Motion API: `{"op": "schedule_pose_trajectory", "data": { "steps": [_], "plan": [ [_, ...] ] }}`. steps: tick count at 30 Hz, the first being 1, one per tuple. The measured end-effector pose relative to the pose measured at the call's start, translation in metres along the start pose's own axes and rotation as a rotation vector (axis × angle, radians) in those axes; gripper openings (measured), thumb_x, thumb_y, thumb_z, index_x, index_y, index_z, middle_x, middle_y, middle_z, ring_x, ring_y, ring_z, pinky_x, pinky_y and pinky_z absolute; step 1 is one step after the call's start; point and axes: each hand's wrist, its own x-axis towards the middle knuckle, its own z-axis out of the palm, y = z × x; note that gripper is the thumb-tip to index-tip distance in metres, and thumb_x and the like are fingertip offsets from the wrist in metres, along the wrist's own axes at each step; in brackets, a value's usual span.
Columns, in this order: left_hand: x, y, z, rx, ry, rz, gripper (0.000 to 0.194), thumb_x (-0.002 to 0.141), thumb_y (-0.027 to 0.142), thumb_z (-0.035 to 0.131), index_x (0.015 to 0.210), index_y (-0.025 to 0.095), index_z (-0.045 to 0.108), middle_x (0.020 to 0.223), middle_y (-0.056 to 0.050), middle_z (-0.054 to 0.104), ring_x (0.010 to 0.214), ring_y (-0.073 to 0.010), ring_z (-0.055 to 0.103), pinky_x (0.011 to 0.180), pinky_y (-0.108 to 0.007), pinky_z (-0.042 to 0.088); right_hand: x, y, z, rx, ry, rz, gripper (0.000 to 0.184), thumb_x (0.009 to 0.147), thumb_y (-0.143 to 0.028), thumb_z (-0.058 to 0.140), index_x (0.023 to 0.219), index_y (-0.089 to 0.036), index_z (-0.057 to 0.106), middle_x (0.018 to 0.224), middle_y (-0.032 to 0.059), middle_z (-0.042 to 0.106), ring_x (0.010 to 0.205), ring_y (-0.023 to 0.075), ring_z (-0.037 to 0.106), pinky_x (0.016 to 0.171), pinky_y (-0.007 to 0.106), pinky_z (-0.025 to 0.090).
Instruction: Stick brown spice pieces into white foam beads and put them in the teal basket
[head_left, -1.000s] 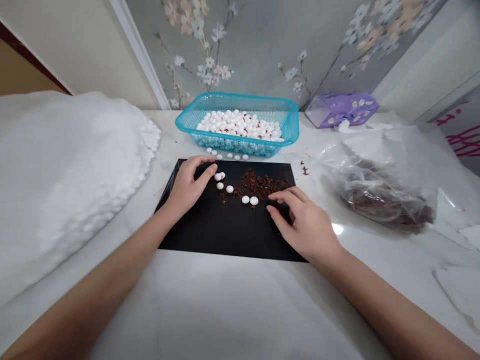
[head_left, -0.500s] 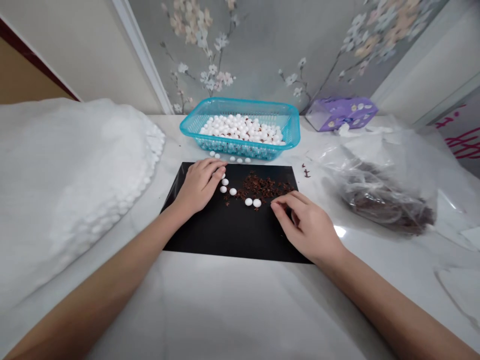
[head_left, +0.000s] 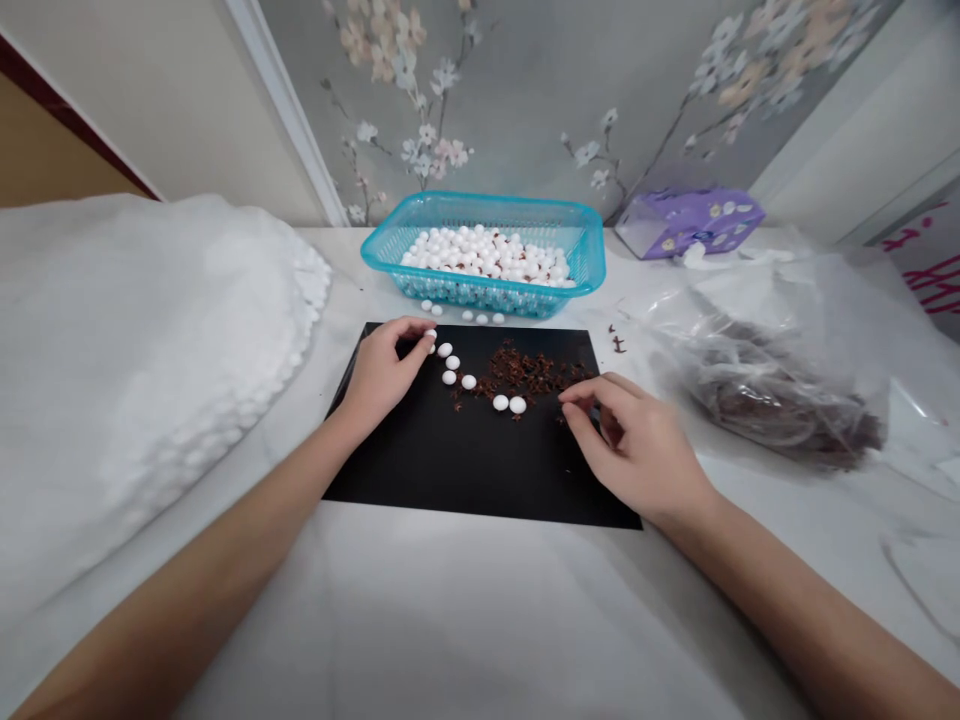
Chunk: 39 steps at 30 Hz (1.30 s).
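On the black mat [head_left: 450,470], my left hand [head_left: 386,370] closes its thumb and fingertips on a small white ball [head_left: 430,336]. Several more white balls [head_left: 452,363] lie to the right of those fingers. A loose heap of small reddish-brown star-shaped pieces [head_left: 529,368] spreads over the mat's upper right. Just right of the heap, my right hand [head_left: 630,435] holds thumb and forefinger pinched together; whatever sits between them is too small to make out. A pair of white balls [head_left: 509,404] rests between the two hands.
Behind the mat stands a blue plastic basket [head_left: 484,292] holding many white balls, some with brown bits. A big white bag of balls [head_left: 150,370] fills the left. At right are a clear bag of brown pieces [head_left: 787,400] and a purple tissue pack [head_left: 694,222].
My left hand has drawn slightly left, uncovering white balls near its fingertips. My right hand has shifted a little right, away from the pair of balls, still pinched.
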Motion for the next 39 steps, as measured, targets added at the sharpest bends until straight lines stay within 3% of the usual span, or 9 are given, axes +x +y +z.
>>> {"op": "schedule_pose_trajectory", "data": {
  "steps": [8, 12, 14, 17, 21, 24, 28, 33, 39],
  "plan": [
    [-0.005, 0.004, -0.005, -0.082, 0.198, 0.029, 0.024, 0.079, 0.031, 0.056, 0.097, 0.017, 0.065, 0.095, -0.004, 0.067, 0.082, -0.0142, 0.061, 0.079, -0.026, 0.046, -0.001, 0.002, 0.003, -0.091, -0.021, -0.009, 0.011, 0.076, -0.023, 0.053, 0.084, -0.020, 0.060, 0.083, 0.0012, 0.057, 0.043, 0.0063, 0.042, 0.047, 0.025, 0.037],
    [-0.013, 0.016, -0.003, -0.145, 0.210, 0.064, 0.022, 0.081, 0.032, 0.056, 0.097, 0.019, 0.064, 0.101, -0.004, 0.065, 0.085, -0.0142, 0.061, 0.082, -0.027, 0.047, 0.000, 0.004, 0.005, -0.091, -0.029, -0.041, 0.014, 0.082, -0.023, 0.049, 0.078, -0.019, 0.061, 0.083, 0.0032, 0.059, 0.052, 0.0099, 0.050, 0.052, 0.026, 0.041],
    [-0.020, 0.027, 0.003, -0.349, 0.126, -0.008, 0.026, 0.082, 0.035, 0.054, 0.103, 0.020, 0.061, 0.101, -0.004, 0.066, 0.086, -0.0147, 0.062, 0.083, -0.028, 0.049, -0.001, 0.003, 0.007, -0.034, 0.003, -0.064, 0.016, 0.084, -0.024, 0.047, 0.081, -0.020, 0.062, 0.085, 0.0043, 0.059, 0.059, 0.0124, 0.053, 0.054, 0.026, 0.042],
    [-0.033, 0.046, 0.014, -0.663, -0.136, -0.159, 0.036, 0.079, 0.036, 0.059, 0.112, 0.020, 0.055, 0.093, -0.005, 0.070, 0.080, -0.0153, 0.066, 0.079, -0.030, 0.051, -0.001, -0.001, 0.006, 0.143, 0.094, -0.048, 0.013, 0.084, -0.026, 0.051, 0.081, -0.020, 0.063, 0.082, 0.0031, 0.058, 0.055, 0.0102, 0.049, 0.050, 0.024, 0.040],
    [-0.043, 0.061, 0.017, -0.737, -0.360, -0.177, 0.028, 0.073, 0.032, 0.067, 0.097, 0.018, 0.063, 0.089, -0.005, 0.071, 0.083, -0.0179, 0.066, 0.081, -0.031, 0.051, 0.000, -0.009, 0.004, 0.456, 0.163, 0.178, 0.015, 0.077, -0.034, 0.062, 0.073, -0.019, 0.061, 0.072, 0.0001, 0.057, 0.048, 0.0069, 0.040, 0.046, 0.023, 0.036],
    [-0.043, 0.062, 0.015, -0.711, -0.411, -0.150, 0.021, 0.073, 0.031, 0.067, 0.089, 0.018, 0.067, 0.090, -0.005, 0.071, 0.086, -0.0181, 0.066, 0.080, -0.030, 0.051, 0.000, -0.010, 0.005, 0.696, 0.057, 0.314, 0.022, 0.075, -0.040, 0.063, 0.075, -0.019, 0.059, 0.058, -0.0042, 0.047, 0.043, 0.0054, 0.030, 0.040, 0.021, 0.026],
    [-0.040, 0.058, 0.015, -0.680, -0.468, -0.134, 0.022, 0.072, 0.031, 0.068, 0.092, 0.019, 0.069, 0.092, -0.004, 0.070, 0.087, -0.0167, 0.064, 0.079, -0.028, 0.051, -0.001, -0.009, 0.010, 0.931, -0.090, 0.335, 0.023, 0.078, -0.042, 0.061, 0.081, -0.019, 0.057, 0.053, -0.0080, 0.033, 0.042, 0.0040, 0.020, 0.039, 0.020, 0.016],
    [-0.040, 0.057, 0.016, -0.708, -0.495, -0.144, 0.024, 0.070, 0.031, 0.069, 0.091, 0.019, 0.067, 0.085, -0.003, 0.069, 0.083, -0.0162, 0.064, 0.077, -0.029, 0.052, -0.003, -0.012, 0.010, 0.917, -0.180, 0.306, 0.024, 0.080, -0.042, 0.058, 0.081, -0.019, 0.055, 0.053, -0.0083, 0.027, 0.044, 0.0051, 0.020, 0.039, 0.021, 0.016],
    [-0.041, 0.059, 0.015, -0.724, -0.522, -0.154, 0.019, 0.069, 0.031, 0.070, 0.083, 0.018, 0.068, 0.082, -0.003, 0.068, 0.080, -0.0156, 0.064, 0.076, -0.029, 0.052, -0.003, -0.015, 0.010, 0.846, -0.177, 0.284, 0.026, 0.080, -0.044, 0.057, 0.079, -0.018, 0.054, 0.053, -0.0081, 0.026, 0.044, 0.0052, 0.020, 0.038, 0.021, 0.016]
  ]
}}
